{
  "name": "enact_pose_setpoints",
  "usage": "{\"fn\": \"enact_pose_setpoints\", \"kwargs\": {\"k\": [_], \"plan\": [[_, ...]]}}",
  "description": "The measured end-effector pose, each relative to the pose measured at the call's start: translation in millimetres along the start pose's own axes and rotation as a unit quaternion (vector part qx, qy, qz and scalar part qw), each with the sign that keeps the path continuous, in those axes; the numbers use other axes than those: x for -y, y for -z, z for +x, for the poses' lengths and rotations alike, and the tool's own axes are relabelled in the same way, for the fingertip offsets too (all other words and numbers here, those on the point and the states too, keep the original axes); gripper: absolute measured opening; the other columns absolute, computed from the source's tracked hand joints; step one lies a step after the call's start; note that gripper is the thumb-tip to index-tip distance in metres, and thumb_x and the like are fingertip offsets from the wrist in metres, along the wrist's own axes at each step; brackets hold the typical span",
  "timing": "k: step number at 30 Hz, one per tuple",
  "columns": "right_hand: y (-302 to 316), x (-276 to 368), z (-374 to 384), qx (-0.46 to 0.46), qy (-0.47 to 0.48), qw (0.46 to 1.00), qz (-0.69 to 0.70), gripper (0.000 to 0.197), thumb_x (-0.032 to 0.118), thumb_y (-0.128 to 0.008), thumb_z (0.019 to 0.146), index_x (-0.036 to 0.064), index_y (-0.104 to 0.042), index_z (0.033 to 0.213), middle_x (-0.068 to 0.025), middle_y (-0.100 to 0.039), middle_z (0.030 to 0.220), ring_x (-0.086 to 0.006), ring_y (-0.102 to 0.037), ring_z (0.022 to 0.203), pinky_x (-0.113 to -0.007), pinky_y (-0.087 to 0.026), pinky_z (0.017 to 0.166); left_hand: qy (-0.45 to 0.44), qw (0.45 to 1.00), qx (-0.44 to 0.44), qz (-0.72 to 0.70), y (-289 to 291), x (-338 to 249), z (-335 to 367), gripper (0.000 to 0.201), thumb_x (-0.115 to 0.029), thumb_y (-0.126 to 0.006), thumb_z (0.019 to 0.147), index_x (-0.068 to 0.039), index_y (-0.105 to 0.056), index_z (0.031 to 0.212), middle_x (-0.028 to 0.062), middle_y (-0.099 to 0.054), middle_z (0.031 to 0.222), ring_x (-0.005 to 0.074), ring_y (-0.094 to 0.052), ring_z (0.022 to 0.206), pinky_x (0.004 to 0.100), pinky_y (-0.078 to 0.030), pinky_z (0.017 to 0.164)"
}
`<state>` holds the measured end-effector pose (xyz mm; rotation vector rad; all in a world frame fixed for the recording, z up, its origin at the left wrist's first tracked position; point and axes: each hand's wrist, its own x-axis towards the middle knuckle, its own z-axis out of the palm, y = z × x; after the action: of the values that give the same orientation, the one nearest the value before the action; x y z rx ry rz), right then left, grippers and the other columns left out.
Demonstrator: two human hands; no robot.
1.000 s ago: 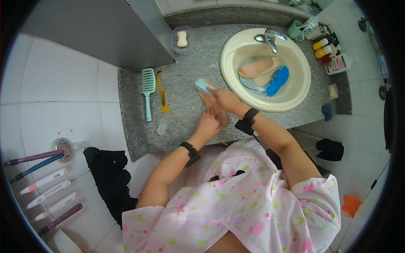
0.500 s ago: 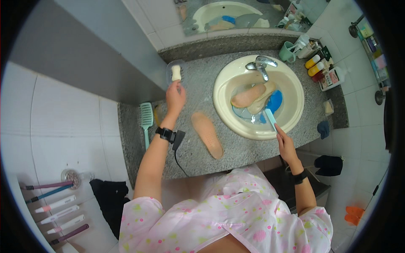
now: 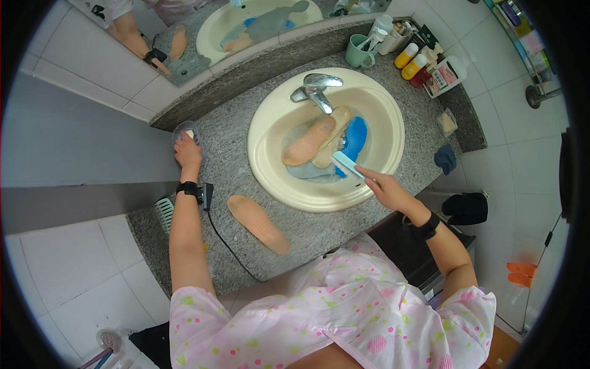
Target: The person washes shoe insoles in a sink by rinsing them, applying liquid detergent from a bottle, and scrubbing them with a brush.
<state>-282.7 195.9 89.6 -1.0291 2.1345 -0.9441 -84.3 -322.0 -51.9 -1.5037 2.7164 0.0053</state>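
Note:
At the counter's left end, my left hand (image 3: pixel 188 152) has its fingers bent onto a pale bar of soap (image 3: pixel 190 133) in a clear soap dish (image 3: pixel 179 130), covering part of both. My right hand (image 3: pixel 390 190) grips a light-blue scrubbing brush (image 3: pixel 349 163), its white bristles turned down over the basin's water. The cream oval sink (image 3: pixel 265 175) holds cloudy water. In it lie a tan insole (image 3: pixel 309 141), a paler insole-shaped piece (image 3: pixel 340 117) partly beneath it, and a bright blue item (image 3: pixel 354 138) whose kind I cannot make out. Another tan insole (image 3: pixel 258 224) rests on the counter.
A chrome faucet (image 3: pixel 318 91) stands behind the basin. A green mug (image 3: pixel 358 52) and several bottles (image 3: pixel 413 64) crowd the back right. A black cable (image 3: pixel 230 243) hangs from my left wrist. A green hairbrush (image 3: pixel 165 212) lies by my left forearm; a dark blue cloth (image 3: pixel 445 159) sits at the right edge.
The view has turned, shifting the sink leftward in the picture. My left hand has come further over the soap dish. My right hand still holds the brush over the basin.

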Motion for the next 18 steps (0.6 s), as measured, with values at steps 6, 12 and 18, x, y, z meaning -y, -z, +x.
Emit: {"fn": "enact_pose_setpoints", "kwargs": {"k": [6, 12, 18], "plan": [[-11.2, -28.0, 60.2, 0.123, -0.037, 0.986, -0.104, 0.039, 0.013, -0.049, 0.095, 0.0096, -0.051, 0.134, -0.0191, -0.066, 0.106, -0.0380, -0.063, 0.093, -0.042, -0.050, 0.081, -0.003, 1.000, 0.000, -0.014, 8.7, 18.0, -4.7, 0.062, -0.008, -0.060, 0.088, -0.010, -0.031, 0.143, 0.0263, -0.049, 0.120, 0.0436, -0.055, 0.105, 0.0512, -0.050, 0.082], [-55.6, -63.6, 106.4, 0.303, -0.057, 0.906, -0.289, 0.041, 0.011, -0.052, 0.088, 0.0081, -0.051, 0.129, -0.0213, -0.066, 0.095, -0.0383, -0.064, 0.091, -0.046, -0.050, 0.072, 0.163, 0.794, 0.152, -0.566, 82.8, -17.3, -64.7, 0.051, -0.008, -0.052, 0.091, -0.010, -0.031, 0.137, 0.0152, -0.056, 0.094, 0.0302, -0.066, 0.083, 0.0415, -0.057, 0.066], [-100.4, -84.0, 142.5, 0.308, 0.003, 0.881, -0.358, 0.041, 0.012, -0.048, 0.088, 0.0024, -0.048, 0.128, -0.0238, -0.064, 0.098, -0.0400, -0.063, 0.093, -0.048, -0.051, 0.076, 0.113, 0.545, 0.259, -0.789, 108.4, -29.6, -153.0, 0.047, -0.004, -0.050, 0.089, -0.009, -0.032, 0.132, 0.0128, -0.054, 0.099, 0.0281, -0.066, 0.078, 0.0384, -0.059, 0.061]]}}
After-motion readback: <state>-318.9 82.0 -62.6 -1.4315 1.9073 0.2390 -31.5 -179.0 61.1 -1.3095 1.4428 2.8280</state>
